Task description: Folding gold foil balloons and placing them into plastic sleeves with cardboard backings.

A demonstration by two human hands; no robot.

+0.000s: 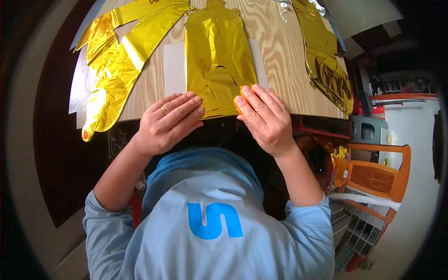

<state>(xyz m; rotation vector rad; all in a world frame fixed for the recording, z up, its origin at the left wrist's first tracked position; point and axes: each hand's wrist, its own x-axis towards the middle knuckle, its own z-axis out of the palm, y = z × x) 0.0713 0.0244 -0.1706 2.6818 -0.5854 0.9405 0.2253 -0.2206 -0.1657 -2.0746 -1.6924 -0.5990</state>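
A flat gold foil balloon [215,51] lies in the middle of the table, with a white sheet [174,70] showing beneath it on both sides. My left hand [165,119], with a ring on one finger, is at the balloon's lower left corner. Its fingers are together and its thumb below, closed on the foil edge. At the lower right corner, my right hand [268,119] has its fingers bent and pressed together. Something orange [238,106] shows at those fingertips, mostly hidden, its kind unclear.
Another gold foil balloon [114,79] lies at the left, partly over the table's front edge. A third foil balloon [322,56] is at the right. The wood-grain table [280,46] ends just ahead of my body. A wooden chair [373,177] stands to the right.
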